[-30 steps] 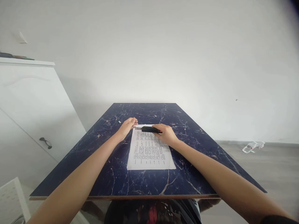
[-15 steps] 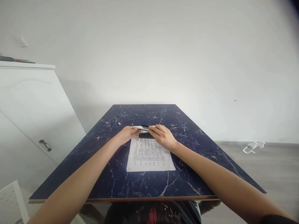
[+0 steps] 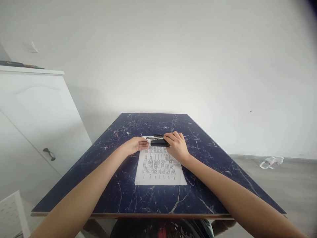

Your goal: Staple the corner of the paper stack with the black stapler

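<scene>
My right hand (image 3: pixel 177 145) is closed around the rear of a black stapler (image 3: pixel 159 142), holding it sideways over the upper part of a printed sheet of paper (image 3: pixel 158 168). The stapler is opened up, its metal rail pointing left between the black parts. Close to the rail's left end is my left hand (image 3: pixel 135 145), thumb and fingertips drawn together. Whatever lies between those fingers is too small to make out. The paper lies on a dark blue marbled table (image 3: pixel 104 185), its printed lines facing up.
A small pale scrap (image 3: pixel 128 133) lies on the table left of the paper. At the left stands a white cabinet (image 3: pixel 32 109) with a dark handle and some items on top. Clear plastic bottles (image 3: pixel 269 162) lie on the floor at the right, by the wall.
My right hand and the stapler have shifted slightly right, and more of the stapler shows. My left fingers are a little farther from its black body. The whole view has tilted slightly.
</scene>
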The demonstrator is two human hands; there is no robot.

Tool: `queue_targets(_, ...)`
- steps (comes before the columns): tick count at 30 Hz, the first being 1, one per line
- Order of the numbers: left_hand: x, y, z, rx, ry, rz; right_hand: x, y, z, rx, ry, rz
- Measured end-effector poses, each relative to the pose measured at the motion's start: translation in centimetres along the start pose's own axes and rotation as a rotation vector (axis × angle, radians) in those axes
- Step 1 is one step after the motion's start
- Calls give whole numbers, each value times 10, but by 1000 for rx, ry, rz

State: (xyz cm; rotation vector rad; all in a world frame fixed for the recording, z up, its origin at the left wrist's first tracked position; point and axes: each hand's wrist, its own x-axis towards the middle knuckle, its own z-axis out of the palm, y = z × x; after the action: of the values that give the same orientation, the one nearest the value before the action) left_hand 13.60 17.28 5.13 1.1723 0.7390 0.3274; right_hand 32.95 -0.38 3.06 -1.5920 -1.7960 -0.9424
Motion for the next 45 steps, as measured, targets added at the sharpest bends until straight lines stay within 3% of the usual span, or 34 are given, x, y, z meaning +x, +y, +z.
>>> queue_targets(3,2,0,-1,12,37,16,0,-1,1,51,-61,129)
queue_targets(5,3,0,-2,13,77,89,0,-1,2,182,-110,327)
queue_targets(8,3,1,-4,27,127,279,-1,1,4,486,-253,686)
queue_targets(11,-2,2,-4,103,107,477,-4,7,7,704,-427,840)
queue_targets(13,-6,2,-1,181,58,565,-5,12,8,734,-476,809)
queue_targets(18,-9,-2,9,428,-38,701,1,16,3,663,-510,550)
queue_targets(23,-15,-5,20,666,-161,856,10,5,-11,706,-184,363)
queue_targets(28,-26,-7,35,712,-182,877,12,-14,-20,791,-87,124)
queue_targets(31,-27,-7,38,647,-183,883,14,-15,-23,714,9,93)
queue_targets(34,-22,-1,25,612,-45,866,14,2,-22,611,106,209)
queue_targets(37,-10,9,-9,778,335,883,8,40,-13,468,114,440)
queue_targets(39,2,13,-37,1077,567,780,-1,71,-4,365,3,615)
queue_targets(42,19,13,-74,1291,646,603,-17,112,7,284,-152,781)
queue_targets(45,31,7,-92,1340,633,499,-31,137,15,246,-198,872)
